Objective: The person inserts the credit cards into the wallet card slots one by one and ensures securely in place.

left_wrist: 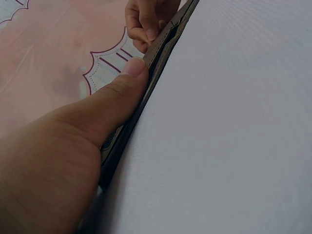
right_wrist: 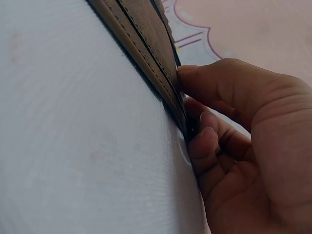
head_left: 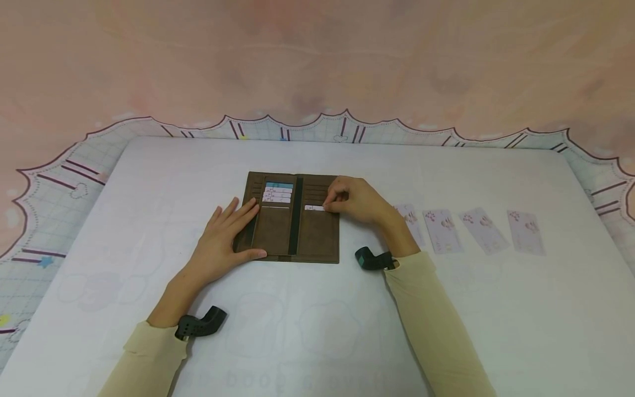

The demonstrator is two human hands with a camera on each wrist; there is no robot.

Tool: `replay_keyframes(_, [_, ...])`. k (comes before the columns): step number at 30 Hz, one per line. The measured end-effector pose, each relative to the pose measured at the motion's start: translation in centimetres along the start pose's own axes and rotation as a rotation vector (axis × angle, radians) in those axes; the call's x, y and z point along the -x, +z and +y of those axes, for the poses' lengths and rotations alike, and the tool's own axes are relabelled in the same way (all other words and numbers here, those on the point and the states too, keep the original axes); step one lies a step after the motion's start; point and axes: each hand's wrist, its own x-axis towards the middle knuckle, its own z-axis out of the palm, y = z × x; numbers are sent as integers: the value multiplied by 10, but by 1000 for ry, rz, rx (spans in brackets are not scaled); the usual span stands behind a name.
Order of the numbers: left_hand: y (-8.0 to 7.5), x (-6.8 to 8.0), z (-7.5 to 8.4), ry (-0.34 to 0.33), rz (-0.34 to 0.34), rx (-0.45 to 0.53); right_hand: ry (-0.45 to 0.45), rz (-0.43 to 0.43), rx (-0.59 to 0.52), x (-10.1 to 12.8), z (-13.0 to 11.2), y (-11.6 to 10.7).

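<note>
A brown bifold wallet lies unfolded on the white table. Several cards show in the slots of its left half, the top one blue-edged. In the right half, the white edge of one card sticks out of a slot. My right hand pinches this card near its right end; most of the card is hidden inside the pocket. With fingers spread, my left hand rests on the wallet's left side, its thumb along the lower edge.
To the right lie several pale patterned cards in a row, among them a tilted card and a far-right card. The right forearm partly covers the nearest one. A scalloped printed cloth borders the white tabletop.
</note>
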Motion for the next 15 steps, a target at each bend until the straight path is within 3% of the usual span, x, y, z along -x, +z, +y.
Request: replay_keyframes(15, [0, 0, 0, 4, 1, 10, 22, 28, 5, 0, 0, 2])
